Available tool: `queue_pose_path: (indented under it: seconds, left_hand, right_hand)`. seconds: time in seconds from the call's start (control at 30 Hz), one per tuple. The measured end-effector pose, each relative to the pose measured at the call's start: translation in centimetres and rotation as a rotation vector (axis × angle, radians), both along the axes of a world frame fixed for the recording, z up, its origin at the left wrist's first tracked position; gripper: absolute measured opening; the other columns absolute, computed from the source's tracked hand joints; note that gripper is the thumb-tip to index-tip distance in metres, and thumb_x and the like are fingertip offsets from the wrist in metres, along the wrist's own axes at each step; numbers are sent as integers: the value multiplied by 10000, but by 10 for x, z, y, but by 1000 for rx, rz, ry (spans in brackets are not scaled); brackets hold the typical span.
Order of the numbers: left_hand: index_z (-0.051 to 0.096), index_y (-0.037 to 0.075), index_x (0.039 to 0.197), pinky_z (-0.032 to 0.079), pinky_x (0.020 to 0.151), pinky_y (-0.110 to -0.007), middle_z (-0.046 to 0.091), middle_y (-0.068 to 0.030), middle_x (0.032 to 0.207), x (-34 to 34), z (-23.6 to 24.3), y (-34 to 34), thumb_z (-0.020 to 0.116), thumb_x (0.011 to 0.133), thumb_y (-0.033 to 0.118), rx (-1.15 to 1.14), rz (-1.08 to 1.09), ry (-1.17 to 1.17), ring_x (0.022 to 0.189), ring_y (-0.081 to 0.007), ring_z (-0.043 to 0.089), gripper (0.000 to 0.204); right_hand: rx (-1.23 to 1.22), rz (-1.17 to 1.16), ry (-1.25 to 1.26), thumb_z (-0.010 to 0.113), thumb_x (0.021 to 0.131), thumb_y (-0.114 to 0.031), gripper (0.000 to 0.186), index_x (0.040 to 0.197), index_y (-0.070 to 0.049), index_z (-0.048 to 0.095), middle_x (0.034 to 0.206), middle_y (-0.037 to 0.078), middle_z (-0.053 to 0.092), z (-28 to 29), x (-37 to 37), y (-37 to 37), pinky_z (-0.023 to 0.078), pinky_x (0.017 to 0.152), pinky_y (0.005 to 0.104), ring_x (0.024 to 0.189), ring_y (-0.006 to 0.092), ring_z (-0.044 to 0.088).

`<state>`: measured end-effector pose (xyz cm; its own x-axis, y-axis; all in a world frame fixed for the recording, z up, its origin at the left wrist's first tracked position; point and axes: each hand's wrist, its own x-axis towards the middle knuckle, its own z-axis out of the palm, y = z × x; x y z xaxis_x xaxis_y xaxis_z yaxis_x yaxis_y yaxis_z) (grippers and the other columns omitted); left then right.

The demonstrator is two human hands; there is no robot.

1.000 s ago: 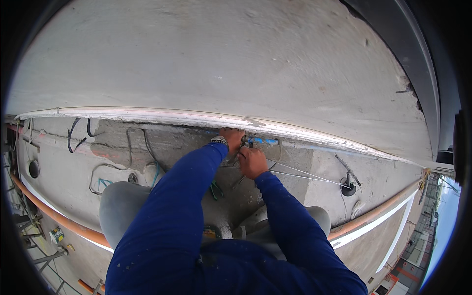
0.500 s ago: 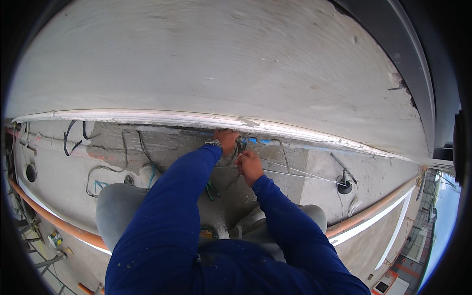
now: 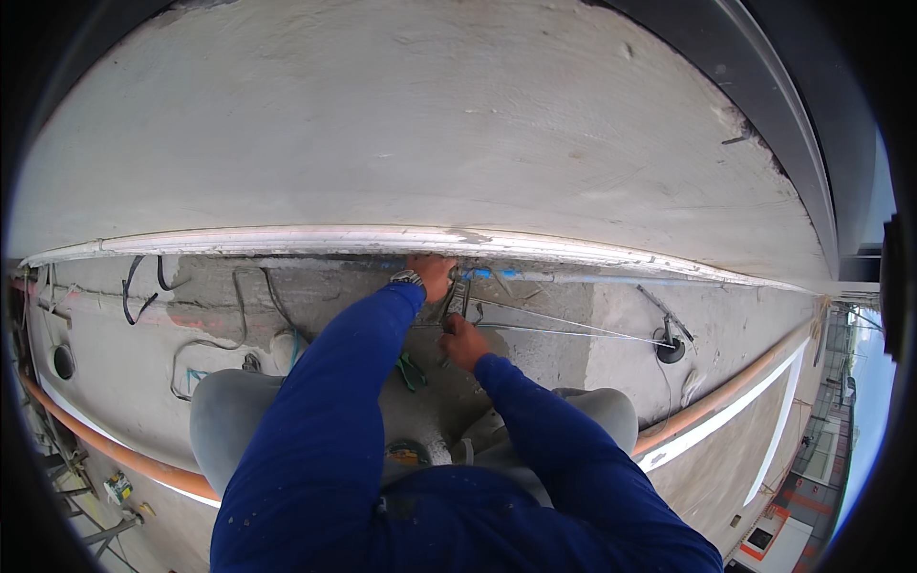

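Observation:
My left hand (image 3: 429, 273), wearing a wristwatch, reaches under the long white strip (image 3: 363, 239) to a pipe run beside a blue section (image 3: 501, 275); its fingertips are hidden, so what they grip is unclear. Below and right of it, the fingers of my right hand (image 3: 463, 342) are closed on a slim metal tool (image 3: 458, 304) that points up toward the pipe. Green-handled pliers (image 3: 411, 372) lie on the stained concrete just left of my right hand. Thin white lines (image 3: 583, 331) run from the work area to a black round object (image 3: 671, 351) on the right.
Pale plastered concrete (image 3: 401, 115) spans the top. Black cable loops (image 3: 132, 296) and a grey cord (image 3: 243, 320) sit at the left, near a round hole (image 3: 63, 361). An orange pipe (image 3: 688, 415) follows the curved near edge; scaffold tubes (image 3: 105, 535) show at lower left, sky at right.
My right hand has moved down and left from the pipe, with the tool now showing above it. My left hand stays at the pipe. The whole view has shifted slightly.

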<state>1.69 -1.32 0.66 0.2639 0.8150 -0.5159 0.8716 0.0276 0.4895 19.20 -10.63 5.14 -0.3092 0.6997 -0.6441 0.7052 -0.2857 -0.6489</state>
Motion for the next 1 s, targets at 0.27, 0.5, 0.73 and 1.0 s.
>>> queue_pose_path:
  seconds: [0.27,0.5,0.73,1.0]
  left_hand:
    - [511,196,1487,370,1082,-685,665,-141,1348,-5,5,3,616,972,204,-26,-8,-46,1309,-381,586,525]
    - [501,257,1482,448,1083,-550,656,-149,1372,4,17,12,614,958,184,16,-48,-121,1283,-370,607,542]
    - [552,256,1466,501,1059,-497,662,-152,1365,-3,13,9,611,936,153,7,3,-166,1263,-352,626,544]
    - [552,203,1480,492,1072,-475,642,-185,1384,1,27,15,639,958,152,-23,-42,-202,1288,-380,597,531]
  right_hand:
    - [-401,-330,274,590,941,-86,182,1079,31,613,949,198,720,-3,10,15,578,862,427,1032,330,725]
    - [234,-81,-57,665,851,-151,267,1043,33,683,971,252,705,-73,31,12,553,787,481,874,411,710]
    - [-283,-726,213,640,974,-244,298,1127,11,656,976,219,670,-38,1,39,526,841,503,869,402,657]
    - [495,-531,-71,667,938,-265,352,1166,2,702,969,189,716,-107,14,61,534,785,465,850,363,699]
